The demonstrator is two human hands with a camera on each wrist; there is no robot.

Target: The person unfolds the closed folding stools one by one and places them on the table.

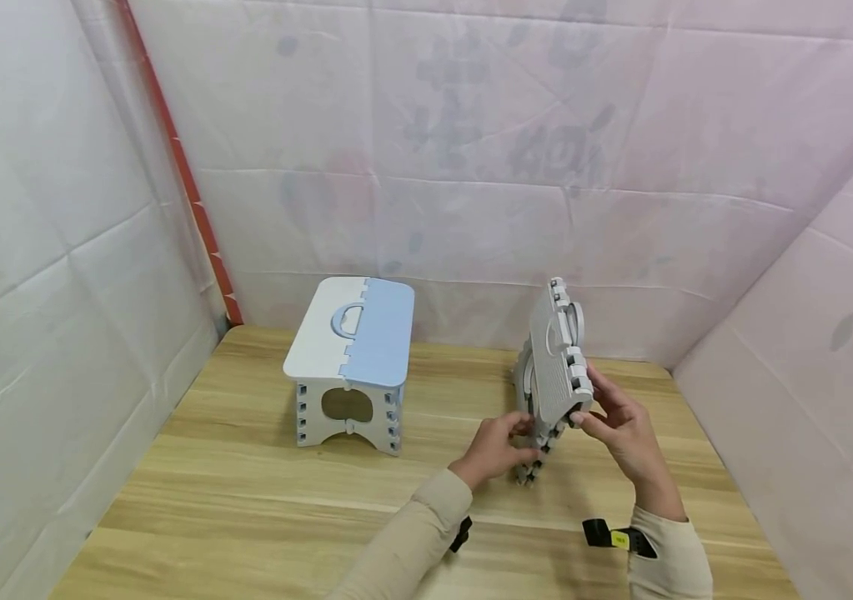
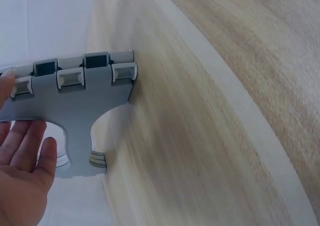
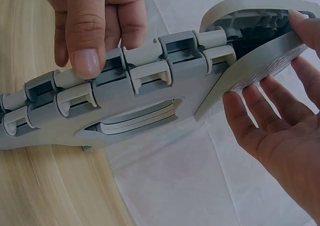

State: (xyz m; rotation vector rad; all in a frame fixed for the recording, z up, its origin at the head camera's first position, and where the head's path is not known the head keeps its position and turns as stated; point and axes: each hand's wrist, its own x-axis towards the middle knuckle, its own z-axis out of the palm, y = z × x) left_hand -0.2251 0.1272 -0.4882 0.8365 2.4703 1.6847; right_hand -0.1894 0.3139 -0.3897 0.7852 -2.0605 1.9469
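Observation:
A grey folding stool (image 1: 557,358), partly folded, stands tilted on the right of the table, its seat halves angled together. My left hand (image 1: 497,450) grips its hinged leg panel (image 2: 75,93) low down. In the right wrist view, the left thumb (image 3: 86,60) lies along the hinge edge. My right hand (image 1: 624,433) holds the near end of the seat (image 3: 265,65), its thumb at the gap between the halves and its fingers against the outer face. A white-and-blue folding stool (image 1: 377,333) stands unfolded to the left, apart from both hands.
Both stools are on a wood-grain table (image 1: 246,500). Pale printed sheeting (image 1: 471,167) hangs behind the table and along both sides. A red strip (image 1: 186,167) runs down the back left corner. Black straps (image 1: 614,536) circle the wrists.

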